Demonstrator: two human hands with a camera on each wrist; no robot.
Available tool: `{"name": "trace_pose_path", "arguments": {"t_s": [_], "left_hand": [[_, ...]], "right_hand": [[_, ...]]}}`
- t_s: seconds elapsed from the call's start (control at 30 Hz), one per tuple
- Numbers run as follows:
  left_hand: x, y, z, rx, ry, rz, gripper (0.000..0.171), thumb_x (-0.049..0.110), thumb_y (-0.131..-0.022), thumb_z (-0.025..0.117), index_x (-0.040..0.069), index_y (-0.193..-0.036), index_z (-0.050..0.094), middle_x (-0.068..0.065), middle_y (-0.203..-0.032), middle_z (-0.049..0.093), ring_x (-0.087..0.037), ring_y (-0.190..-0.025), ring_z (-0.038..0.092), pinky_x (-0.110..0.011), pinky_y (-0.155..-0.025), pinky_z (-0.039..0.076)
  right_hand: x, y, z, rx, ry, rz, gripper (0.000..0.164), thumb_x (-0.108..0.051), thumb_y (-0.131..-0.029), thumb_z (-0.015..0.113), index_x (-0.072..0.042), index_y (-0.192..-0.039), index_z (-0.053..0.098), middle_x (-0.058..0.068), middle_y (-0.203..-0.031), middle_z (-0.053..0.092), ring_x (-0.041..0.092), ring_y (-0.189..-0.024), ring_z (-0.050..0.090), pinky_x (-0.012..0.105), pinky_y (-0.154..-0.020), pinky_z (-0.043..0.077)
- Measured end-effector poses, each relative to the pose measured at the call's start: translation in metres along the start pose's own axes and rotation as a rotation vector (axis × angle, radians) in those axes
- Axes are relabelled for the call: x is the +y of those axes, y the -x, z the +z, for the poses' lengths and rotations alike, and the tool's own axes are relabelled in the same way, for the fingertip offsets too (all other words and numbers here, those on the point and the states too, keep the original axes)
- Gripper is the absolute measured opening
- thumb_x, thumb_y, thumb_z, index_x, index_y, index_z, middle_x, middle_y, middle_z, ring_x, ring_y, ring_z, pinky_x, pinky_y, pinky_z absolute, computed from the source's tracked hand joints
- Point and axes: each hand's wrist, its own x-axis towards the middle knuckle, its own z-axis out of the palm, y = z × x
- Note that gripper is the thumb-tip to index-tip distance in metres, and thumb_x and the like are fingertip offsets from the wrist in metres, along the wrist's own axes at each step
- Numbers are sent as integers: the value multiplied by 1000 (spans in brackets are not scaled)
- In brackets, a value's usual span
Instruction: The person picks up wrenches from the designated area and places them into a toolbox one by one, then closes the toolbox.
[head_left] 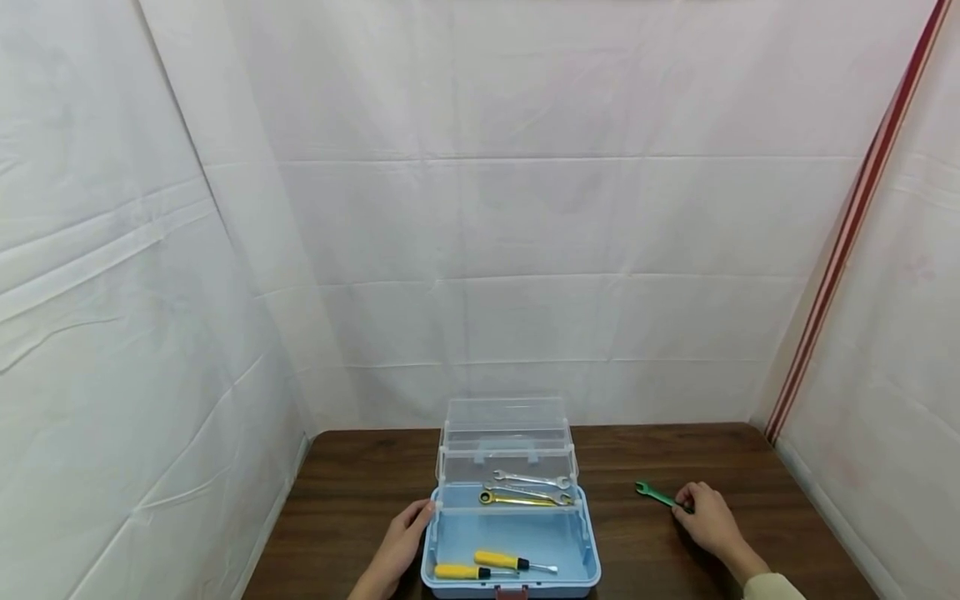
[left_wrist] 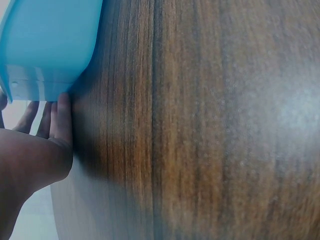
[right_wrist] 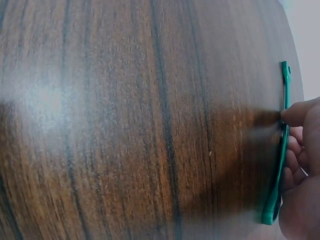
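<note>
At the right of the table, my right hand (head_left: 707, 518) pinches a green wrench (head_left: 654, 493) between thumb and fingers. In the right wrist view the green wrench (right_wrist: 285, 95) is close to the wood, its ring end nearest the wrist. My left hand (head_left: 397, 546) rests against the left side of a light blue toolbox (head_left: 592, 567), fairly straight fingers (left_wrist: 63, 117) touching its wall. The box's clear lid stands raised. Two yellow-handled screwdrivers (head_left: 498, 560) lie in its base. Behind them, silver wrenches (head_left: 528, 479) and a gold wrench (head_left: 517, 500) lie on the clear tray.
The dark wooden table (head_left: 360, 467) carries the box near its front edge. White cloth walls (head_left: 525, 325) enclose the back and both sides. A red strip (head_left: 817, 317) runs down the right corner.
</note>
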Motion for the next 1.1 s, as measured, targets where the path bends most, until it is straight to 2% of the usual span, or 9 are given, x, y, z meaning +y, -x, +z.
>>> {"name": "trace_pose_path", "arguments": {"t_s": [0.23,0.57,1.1], "left_hand": [[-1,-1,0,11,0,4,89,71,-101,53,-5,-148,54,-31,-147,54,-44,-132,55,-66,-108,45],[-2,-1,0,7,-7,4,91,72,-101,52,-5,-148,54,-31,-148,54,-45,-133,54,-67,-109,44],[-5,0,2,26,-4,16,91,74,-100,52,-5,-146,56,-31,-147,56,-46,-134,54,-67,-109,44]], "right_hand": [[-2,0,2,28,12,-20,12,-8,-89,77,-3,-94,66,7,-91,58,24,-85,55,42,-76,47],[5,1,8,63,-37,46,16,-10,-86,78,-4,-95,66,7,-93,60,22,-87,57,39,-77,47],[4,7,6,84,-99,81,16,-9,-87,80,-6,-98,68,3,-90,62,18,-81,54,35,-72,42]]}}
